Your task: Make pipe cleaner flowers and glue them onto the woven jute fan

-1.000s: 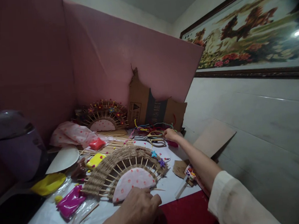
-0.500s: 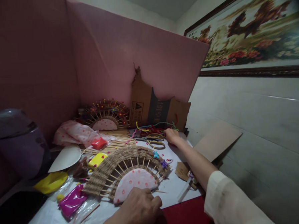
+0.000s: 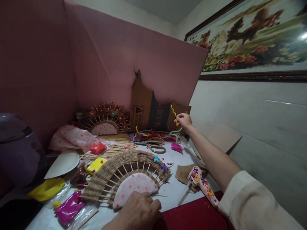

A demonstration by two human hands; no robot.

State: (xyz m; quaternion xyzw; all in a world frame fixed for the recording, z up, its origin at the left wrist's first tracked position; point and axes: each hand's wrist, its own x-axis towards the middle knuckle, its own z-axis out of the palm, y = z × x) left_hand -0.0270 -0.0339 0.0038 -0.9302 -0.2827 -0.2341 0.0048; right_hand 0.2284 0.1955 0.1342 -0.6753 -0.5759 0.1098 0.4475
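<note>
A yellow pipe cleaner [image 3: 174, 112] is pinched upright between the thumb and fingers of my right hand [image 3: 184, 121], raised in front of the torn cardboard. Below it lies a pile of coloured pipe cleaners [image 3: 157, 133]. At the bottom, my left hand [image 3: 141, 210] is closed at the lower edge of a woven fan [image 3: 100, 179]; its fingertips are partly hidden. The fan has a twine band, thin sticks and a pink-dotted half-round centre. A blue star [image 3: 156, 158] and a purple star [image 3: 164, 167] decorate its right side.
Scissors [image 3: 156, 145] and a magenta packet [image 3: 177, 148] lie behind the fan. A flowered glue gun [image 3: 202, 184] rests at right. Left are clay packets [image 3: 69, 208], a white plate [image 3: 63, 164] and a purple bin [image 3: 15, 149]. Another decorated fan [image 3: 104, 128] stands behind.
My right hand has lifted from the pipe cleaner pile, now with a yellow one in it. The magenta packet and more of the glue gun show. My left hand stays at the fan.
</note>
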